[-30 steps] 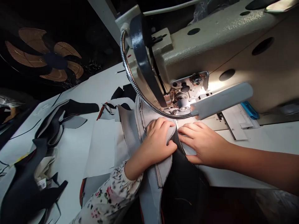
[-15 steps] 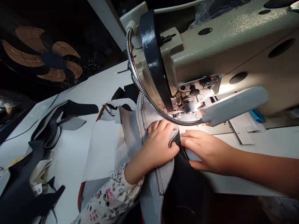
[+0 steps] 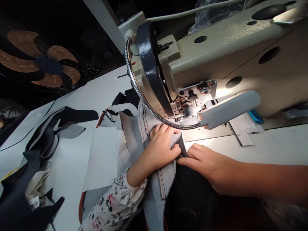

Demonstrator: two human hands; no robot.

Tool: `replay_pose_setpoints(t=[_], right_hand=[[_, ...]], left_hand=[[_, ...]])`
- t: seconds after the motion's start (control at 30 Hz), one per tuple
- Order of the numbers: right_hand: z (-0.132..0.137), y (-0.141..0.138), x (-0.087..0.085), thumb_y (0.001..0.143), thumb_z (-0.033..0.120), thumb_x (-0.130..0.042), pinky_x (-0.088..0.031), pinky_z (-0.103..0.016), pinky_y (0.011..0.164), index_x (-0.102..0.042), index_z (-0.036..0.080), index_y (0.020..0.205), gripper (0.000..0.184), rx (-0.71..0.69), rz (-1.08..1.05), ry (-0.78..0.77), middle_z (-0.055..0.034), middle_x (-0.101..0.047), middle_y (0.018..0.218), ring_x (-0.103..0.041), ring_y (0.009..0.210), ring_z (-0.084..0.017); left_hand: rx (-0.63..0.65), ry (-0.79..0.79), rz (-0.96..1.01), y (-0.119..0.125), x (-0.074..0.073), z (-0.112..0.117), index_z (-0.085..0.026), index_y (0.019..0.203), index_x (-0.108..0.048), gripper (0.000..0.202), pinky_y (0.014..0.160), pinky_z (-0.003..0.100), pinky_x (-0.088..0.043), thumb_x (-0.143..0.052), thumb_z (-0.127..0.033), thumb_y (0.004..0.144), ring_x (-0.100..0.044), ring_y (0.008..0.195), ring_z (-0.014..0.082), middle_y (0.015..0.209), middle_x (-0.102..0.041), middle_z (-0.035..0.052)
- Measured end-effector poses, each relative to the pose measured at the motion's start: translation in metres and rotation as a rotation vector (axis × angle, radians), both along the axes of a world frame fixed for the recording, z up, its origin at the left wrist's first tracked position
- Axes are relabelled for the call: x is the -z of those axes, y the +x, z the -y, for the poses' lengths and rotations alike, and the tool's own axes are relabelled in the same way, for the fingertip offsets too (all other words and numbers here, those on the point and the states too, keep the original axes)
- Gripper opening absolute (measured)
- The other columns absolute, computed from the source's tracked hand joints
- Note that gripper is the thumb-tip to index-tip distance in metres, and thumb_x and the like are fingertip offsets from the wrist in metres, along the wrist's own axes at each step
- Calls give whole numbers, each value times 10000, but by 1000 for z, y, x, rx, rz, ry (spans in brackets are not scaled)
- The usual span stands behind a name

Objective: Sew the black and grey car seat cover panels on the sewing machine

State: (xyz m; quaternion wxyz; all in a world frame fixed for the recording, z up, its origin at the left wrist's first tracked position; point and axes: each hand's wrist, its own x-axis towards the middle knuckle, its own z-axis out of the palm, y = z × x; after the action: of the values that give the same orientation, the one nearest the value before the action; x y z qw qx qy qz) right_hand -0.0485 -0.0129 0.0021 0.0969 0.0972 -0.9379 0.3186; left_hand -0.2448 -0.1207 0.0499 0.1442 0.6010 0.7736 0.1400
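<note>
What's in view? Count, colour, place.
Sewing machine: one, beige, upper right
Gooseneck lamp: one, grey head, at machine
Fan: one, brown blades, blue hub, upper left
Table: one, white, beneath work
Grey fabric: several layers, grey, centre
Black fabric: count unclear, black, lower centre
Dark fabric pieces: several, near-black, left
White sheet: at least one, white, left-centre
Left hand: one, white floral sleeve, on grey fabric
Right hand: one, bare forearm, at black fabric
</note>
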Motion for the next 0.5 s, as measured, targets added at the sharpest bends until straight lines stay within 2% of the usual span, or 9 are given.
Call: replay_pose_setpoints(t=[0.07,0.13,0.3,0.4,0.5], right_hand=[[0,-6,0,870,77,-516,-460,-367,776,-587,128,1328,467,-7,-90,62,-121,-584,1024,-490,889,-237],[-1,-14,1,931,95,-458,-451,-366,732,-620,95,1277,383,-11,-212,205,-118,-594,951,-491,839,-233],[-3,-27,4,960,100,-414,-437,-370,667,-638,29,1231,358,-9,-476,521,-121,-625,863,-539,789,-227],[-6,-26,0,965,105,-480,-412,-358,630,-704,75,1057,244,-1,-544,606,-86,-632,840,-539,769,-202],[-10,-23,-9,954,77,-514,-401,-357,613,-714,106,912,206,-40,-572,619,-91,-670,935,-569,807,-198]], left_hand=[[7,0,2,-2,0,0,-219,1118,-596,356,1083,512,-427,-582,-149,769,-545,1218,308,1219,-657,74],[10,2,24,-5,0,0,-217,1112,-602,353,1071,493,-435,-570,-139,770,-561,1194,299,1189,-662,71],[-3,-29,166,-14,1,-3,-196,1061,-631,295,989,418,-472,-544,-121,789,-606,1040,253,954,-662,35],[-26,-47,190,-14,0,-5,-193,1024,-644,272,956,402,-477,-535,-104,791,-607,1022,249,913,-664,23],[-37,-56,176,-10,-2,-7,-196,1009,-653,262,956,408,-476,-540,-103,792,-605,999,244,900,-660,18]])
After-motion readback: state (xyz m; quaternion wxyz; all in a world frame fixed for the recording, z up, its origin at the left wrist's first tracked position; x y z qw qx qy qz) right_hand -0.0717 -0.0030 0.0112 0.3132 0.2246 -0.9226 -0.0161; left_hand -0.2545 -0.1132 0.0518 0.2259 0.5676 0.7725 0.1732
